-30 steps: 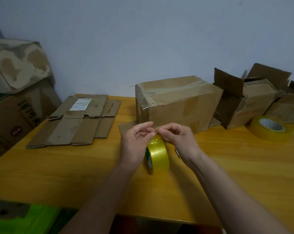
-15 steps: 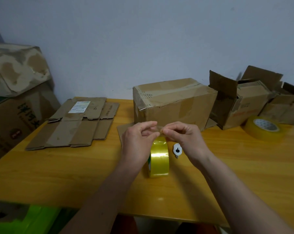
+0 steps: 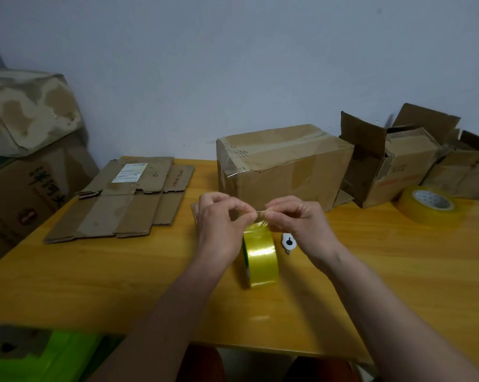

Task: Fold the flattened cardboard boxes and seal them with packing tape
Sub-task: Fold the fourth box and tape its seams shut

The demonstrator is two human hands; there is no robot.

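A yellow roll of packing tape [image 3: 261,259] stands on edge on the wooden table [image 3: 95,277]. Just above the roll, my left hand [image 3: 221,226] and my right hand [image 3: 298,221] each pinch the loose end of the tape, stretched thin between the fingertips. A folded, taped cardboard box [image 3: 282,166] sits right behind my hands. Several flattened cardboard boxes [image 3: 122,199] lie at the table's back left.
A small white cutter [image 3: 288,243] lies beside the roll, partly under my right wrist. A second, larger tape roll [image 3: 428,204] lies flat at the right. Open boxes [image 3: 398,161] stand at the back right. Big cartons [image 3: 26,161] are stacked left of the table.
My hands have moved slightly apart, and the tape end now shows stretched between the fingertips. The white cutter has come into view beside the roll.
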